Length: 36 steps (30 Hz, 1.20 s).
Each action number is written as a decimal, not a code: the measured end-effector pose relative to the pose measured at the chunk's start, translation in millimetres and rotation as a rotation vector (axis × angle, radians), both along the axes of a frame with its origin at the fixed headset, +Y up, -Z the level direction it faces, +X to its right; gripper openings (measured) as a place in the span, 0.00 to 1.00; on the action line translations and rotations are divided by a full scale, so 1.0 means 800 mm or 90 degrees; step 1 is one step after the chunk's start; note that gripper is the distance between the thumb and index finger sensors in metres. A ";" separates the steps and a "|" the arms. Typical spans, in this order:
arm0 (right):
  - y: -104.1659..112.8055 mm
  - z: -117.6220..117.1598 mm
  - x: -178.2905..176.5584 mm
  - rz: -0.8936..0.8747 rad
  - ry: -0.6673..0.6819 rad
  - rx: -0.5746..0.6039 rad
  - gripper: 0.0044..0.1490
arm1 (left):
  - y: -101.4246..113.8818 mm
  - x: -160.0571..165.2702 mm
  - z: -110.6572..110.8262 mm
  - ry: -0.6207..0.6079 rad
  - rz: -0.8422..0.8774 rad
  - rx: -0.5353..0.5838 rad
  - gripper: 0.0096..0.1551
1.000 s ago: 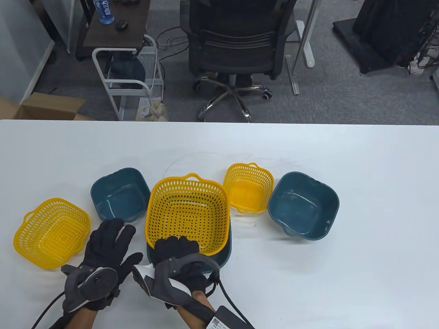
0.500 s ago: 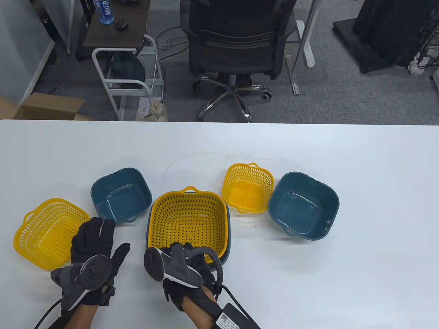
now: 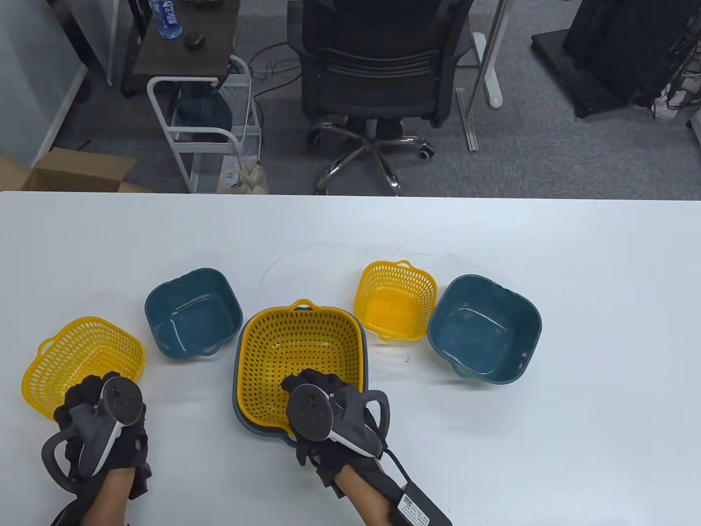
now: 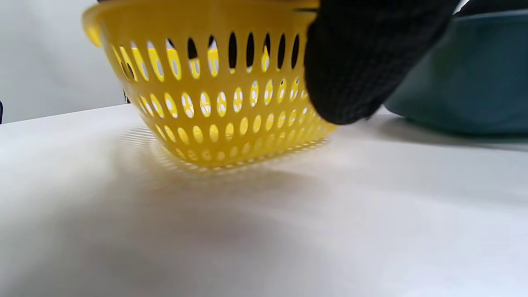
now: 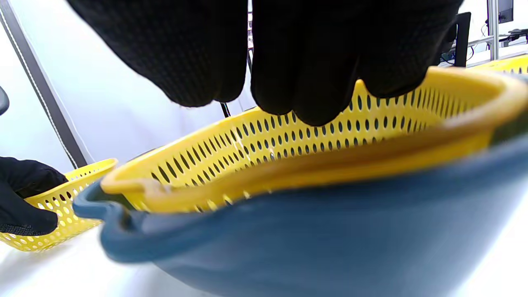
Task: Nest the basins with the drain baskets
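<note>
A large yellow drain basket (image 3: 298, 350) sits nested in a large blue basin (image 3: 263, 430) at the table's middle front. My right hand (image 3: 309, 381) hangs over the basket's near rim, fingers (image 5: 301, 82) curled above its inside, gripping nothing I can see. My left hand (image 3: 76, 395) grips the near rim of a medium yellow basket (image 3: 82, 356) at the far left; a gloved finger (image 4: 350, 66) lies against the basket (image 4: 214, 103). A small blue basin (image 3: 193, 312), a small yellow basket (image 3: 395, 298) and a medium blue basin (image 3: 484, 329) stand empty.
The white table (image 3: 602, 411) stretches bare to the right and behind the row. An office chair (image 3: 378, 60) and a white cart (image 3: 202, 115) stand on the floor beyond the far edge. A cable and box trail from my right wrist (image 3: 416, 507).
The large yellow basket has dropped fully into the large blue basin. My right hand slid right along its near rim. My left hand moved left and took hold of the medium yellow basket.
</note>
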State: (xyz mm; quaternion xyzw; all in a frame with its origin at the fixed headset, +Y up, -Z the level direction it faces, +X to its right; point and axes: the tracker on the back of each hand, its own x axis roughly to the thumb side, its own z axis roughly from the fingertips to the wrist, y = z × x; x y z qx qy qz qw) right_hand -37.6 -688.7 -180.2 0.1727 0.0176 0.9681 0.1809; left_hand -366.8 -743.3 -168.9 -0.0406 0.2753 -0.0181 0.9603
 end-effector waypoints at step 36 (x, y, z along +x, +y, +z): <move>0.066 -0.069 0.088 -0.266 -0.223 -0.141 0.53 | 0.123 0.288 0.039 -0.575 -0.168 0.192 0.30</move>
